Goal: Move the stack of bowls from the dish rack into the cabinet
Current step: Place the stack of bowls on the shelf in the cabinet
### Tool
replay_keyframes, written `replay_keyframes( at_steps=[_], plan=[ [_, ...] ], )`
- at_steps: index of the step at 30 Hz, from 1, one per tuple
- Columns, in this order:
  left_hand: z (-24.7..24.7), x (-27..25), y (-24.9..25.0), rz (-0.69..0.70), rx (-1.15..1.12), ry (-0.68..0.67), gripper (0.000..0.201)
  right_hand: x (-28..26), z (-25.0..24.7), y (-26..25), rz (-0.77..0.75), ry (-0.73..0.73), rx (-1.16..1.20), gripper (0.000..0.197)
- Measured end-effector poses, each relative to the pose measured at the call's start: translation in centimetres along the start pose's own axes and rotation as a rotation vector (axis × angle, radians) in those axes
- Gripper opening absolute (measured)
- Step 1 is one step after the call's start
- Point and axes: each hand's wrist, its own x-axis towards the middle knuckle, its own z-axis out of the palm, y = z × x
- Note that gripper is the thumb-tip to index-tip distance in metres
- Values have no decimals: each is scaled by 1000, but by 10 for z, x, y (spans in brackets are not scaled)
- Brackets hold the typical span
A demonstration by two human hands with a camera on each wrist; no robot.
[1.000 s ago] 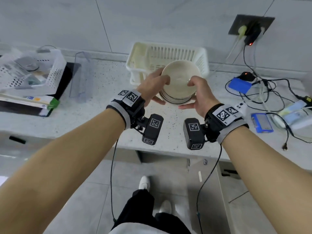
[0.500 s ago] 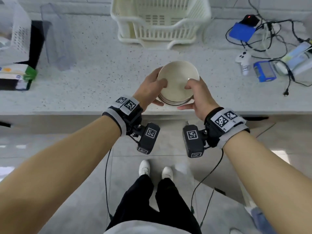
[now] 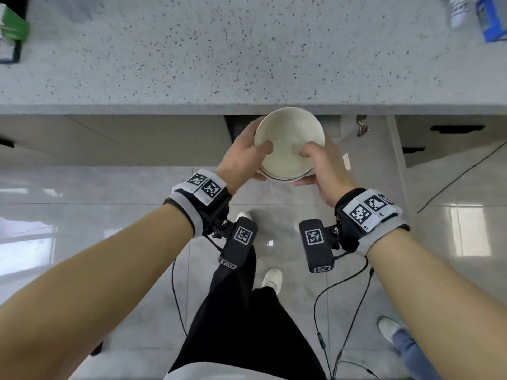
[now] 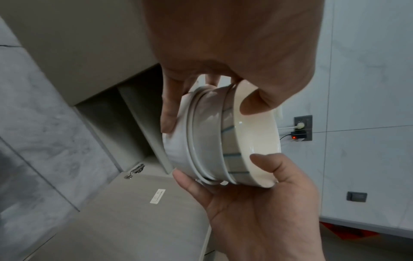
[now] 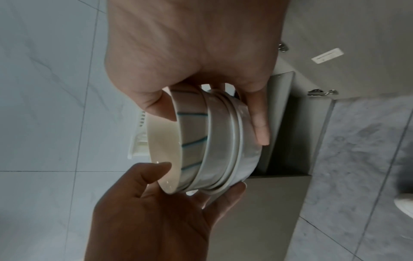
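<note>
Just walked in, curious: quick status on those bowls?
Left hand and right hand both grip the stack of bowls. Stack held below the counter edge, before the open cabinet. Nothing blocking.

Bowls: cream ceramic stack of bowls [image 3: 288,138], nested upright, held in the air below the front edge of the speckled grey stone tabletop [image 3: 247,56].
Hands: left hand [image 3: 241,152] on the stack's left side, right hand [image 3: 323,165] on its right, thumbs over the top rim, fingers beneath.
Cabinet: open grey under-counter cabinet [image 3: 233,127] directly behind the stack.
Floor: glossy grey tiled floor [image 3: 109,193] beneath.
</note>
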Motion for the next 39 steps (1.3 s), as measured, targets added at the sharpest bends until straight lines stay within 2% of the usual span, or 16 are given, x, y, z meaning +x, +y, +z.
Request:
replay_keyframes(
  at_steps=[4, 9, 17, 21, 26, 27, 30, 32, 35, 37, 39],
  plan=[
    [21, 12, -34, -27, 0, -44, 60, 8, -13, 41, 10, -15, -2, 54],
    [34, 52, -74, -46, -7, -99, 66, 50, -18, 87, 8, -24, -11, 61],
    [41, 177, -159, -31, -51, -57, 65, 185, -4, 157, -33, -31, -42, 65],
    [41, 234, -189, 20, -78, -26, 55, 248, 3, 186, -116, 7, -33, 52],
    [42, 291, -199, 102, -71, -18, 48, 311, 3, 190, -149, 27, -2, 19],
    [43, 302, -199, 115, -69, -22, 48, 322, 2, 187, -150, 31, 1, 22],
    [44, 334, -198, 135, -108, 22, 45, 354, 0, 177, -167, 42, 41, 48],
    [45, 353, -198, 175, -147, 62, 38, 373, -1, 170, -169, 58, 89, 52],
    [46, 374, -203, 245, -177, 90, 14, 393, 1, 163, -206, 59, 83, 39],
    [46, 382, -208, 269, -210, 115, 11, 402, 5, 162, -226, 58, 68, 27],
    [46, 390, -212, 281, -250, 128, 16, 410, 6, 162, -241, 59, 60, 27]
  ],
)
